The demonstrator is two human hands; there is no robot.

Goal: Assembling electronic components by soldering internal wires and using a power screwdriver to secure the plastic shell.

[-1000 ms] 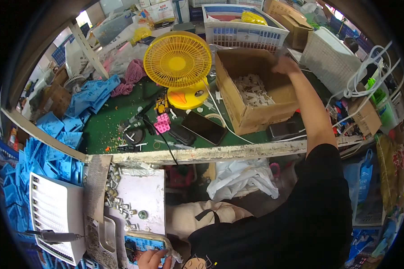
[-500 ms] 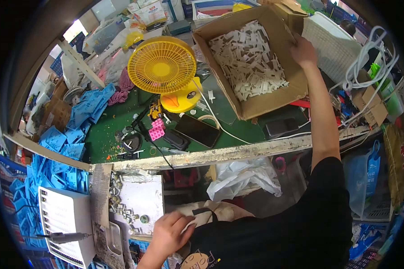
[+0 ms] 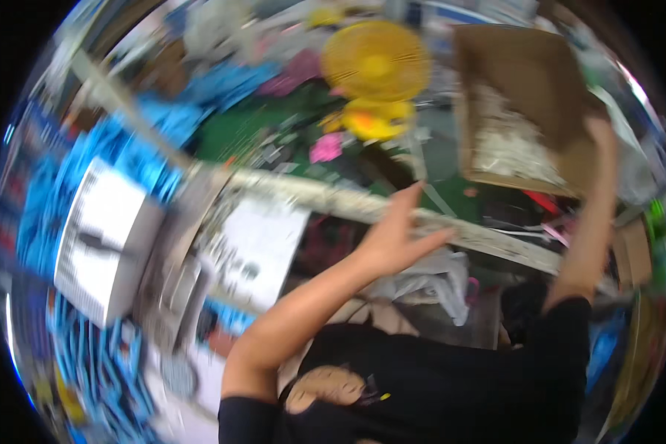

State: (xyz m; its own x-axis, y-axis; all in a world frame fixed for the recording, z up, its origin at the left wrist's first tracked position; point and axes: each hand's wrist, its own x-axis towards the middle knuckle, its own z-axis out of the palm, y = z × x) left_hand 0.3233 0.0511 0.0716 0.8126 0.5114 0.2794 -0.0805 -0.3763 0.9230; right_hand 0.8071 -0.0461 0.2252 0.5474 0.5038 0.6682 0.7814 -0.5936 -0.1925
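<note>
Through heavy blur, I see my right hand (image 3: 599, 137) with fingers clamped on the far edge of a tilted cardboard box (image 3: 522, 111) of pale scraps, above the counter (image 3: 451, 226). My left hand (image 3: 396, 237) hangs empty, fingers apart, below a yellow fan (image 3: 375, 63).

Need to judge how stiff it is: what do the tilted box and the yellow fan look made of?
Box: looks like brown corrugated cardboard, matte, with folded flaps; right hand grips its edge. Fan: probably glossy yellow plastic with a ribbed grille, though blurred.
</note>
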